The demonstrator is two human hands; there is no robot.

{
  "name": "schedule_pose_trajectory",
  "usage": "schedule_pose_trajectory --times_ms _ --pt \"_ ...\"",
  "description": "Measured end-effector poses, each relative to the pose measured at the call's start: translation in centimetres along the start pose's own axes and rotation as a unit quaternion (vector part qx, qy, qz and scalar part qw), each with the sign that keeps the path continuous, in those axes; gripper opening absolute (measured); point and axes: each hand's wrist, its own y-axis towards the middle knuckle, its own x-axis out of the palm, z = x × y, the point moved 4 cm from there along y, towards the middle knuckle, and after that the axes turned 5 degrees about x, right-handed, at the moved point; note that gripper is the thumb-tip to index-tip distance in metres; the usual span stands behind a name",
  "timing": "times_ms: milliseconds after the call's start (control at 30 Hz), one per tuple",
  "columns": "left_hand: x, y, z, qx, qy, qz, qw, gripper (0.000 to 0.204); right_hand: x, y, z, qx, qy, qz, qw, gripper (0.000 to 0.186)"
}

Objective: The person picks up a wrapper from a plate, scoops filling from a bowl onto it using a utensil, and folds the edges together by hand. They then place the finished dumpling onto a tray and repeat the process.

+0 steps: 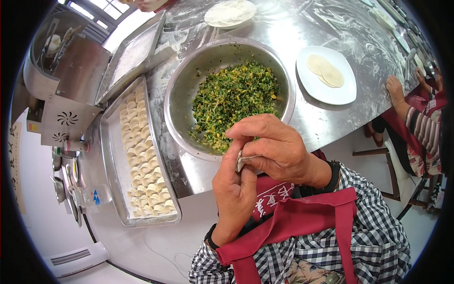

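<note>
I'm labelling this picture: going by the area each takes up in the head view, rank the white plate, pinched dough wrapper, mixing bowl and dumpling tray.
Largest to smallest:
1. Mixing bowl
2. Dumpling tray, longer but narrower
3. White plate
4. Dough wrapper, partly covered

Distance may skew true sizes.

Dough piece [240, 162] mostly hidden by the hands [283, 154], co-worker [422, 119] cut off at the right edge

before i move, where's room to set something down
Bare: steel tabletop between white plate and co-worker's hand; dumpling tray's left strip. Crowded: tray's right side, packed with dumplings, and near the filling bowl, where left hand and right hand meet.
</note>
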Motion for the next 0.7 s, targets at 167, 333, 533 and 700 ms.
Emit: schedule_pose_trajectory --times_ms 167,333,533,700 --pt "-0.1 0.0 0.5 0.043 0.059 0.010 0.997 0.051 0.1 0.2 -0.2 0.069 0.041 -0.005 0.997 0.018" --pt "0.1 -0.1 0.3 -0.033 0.025 0.027 0.999 0.050 0.0 -0.1 0.4 0.033 0.066 -0.002 0.997 0.019" --pt "0.2 -0.1 -1.5 -0.106 -0.311 0.041 0.943 0.043 -0.1 -0.4 0.4 0.078 0.108 0.048 0.990 0.014" --pt "0.5 -0.2 -1.3 -0.115 -0.345 0.059 0.930 0.041 -0.2 -0.2 0.3 0.042 0.065 0.019 0.997 0.013"
